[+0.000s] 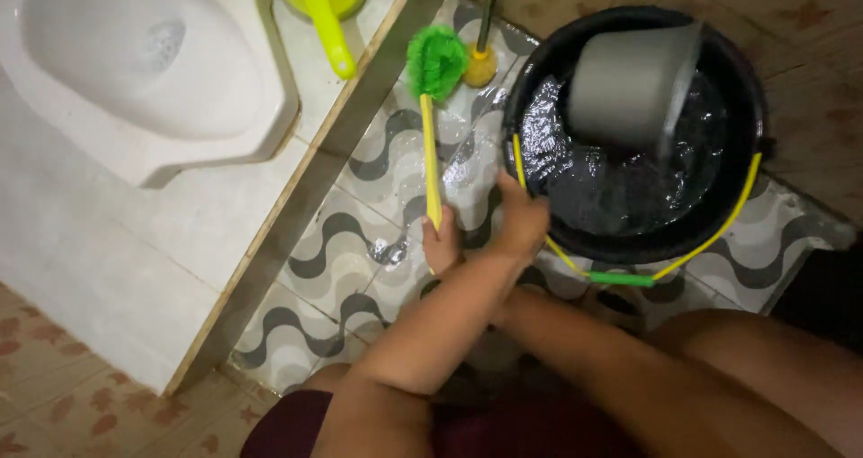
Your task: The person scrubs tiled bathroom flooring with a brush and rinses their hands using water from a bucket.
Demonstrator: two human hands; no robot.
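The brush (430, 116) lies nearly upright at frame centre, green head toward the top, its yellow handle end clenched in one hand (440, 245), seemingly the right [crossed arms leave it unsure]. The other hand (520, 220) closes on the rim of the black bucket (746, 107), right. A grey dipper (629, 80) floats inside; the toilet (135, 71) step borders the left.

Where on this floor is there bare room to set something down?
Free: wave-patterned tiles between the step edge and the brush, and white tiles below the squat pan. Crowded: around the black bucket, where both hands meet.
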